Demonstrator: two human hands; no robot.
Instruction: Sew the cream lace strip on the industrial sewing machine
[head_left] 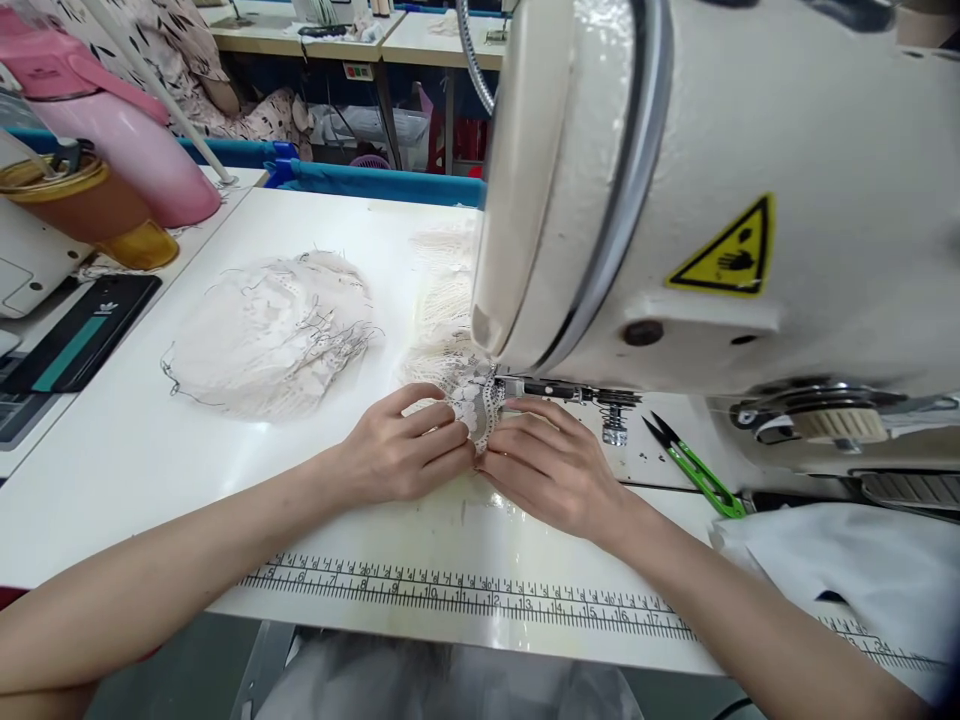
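Observation:
A strip of white lace (480, 400) runs under the presser foot of a sewing machine (585, 200), with more of it spread behind on the table. My left hand (409, 445) grips the lace's near left side, fingers bent and pressed together. On the right edge of the lace, close to the presser foot, my right hand (559, 465) pinches it with curled fingers. Both sets of fingertips nearly meet in front of the needle area. The needle itself is hidden by the machine head. Left of the hands lies a round pile of white lace pieces (274, 335) with loose dark threads.
Green thread snips (697, 465) lie right of my right hand, near white cloth (847, 570). A ruler strip (465, 595) lines the front edge. At left are a dark phone (86, 335), a brown cup (94, 210) and a pink bottle (124, 130). Another person sits beyond.

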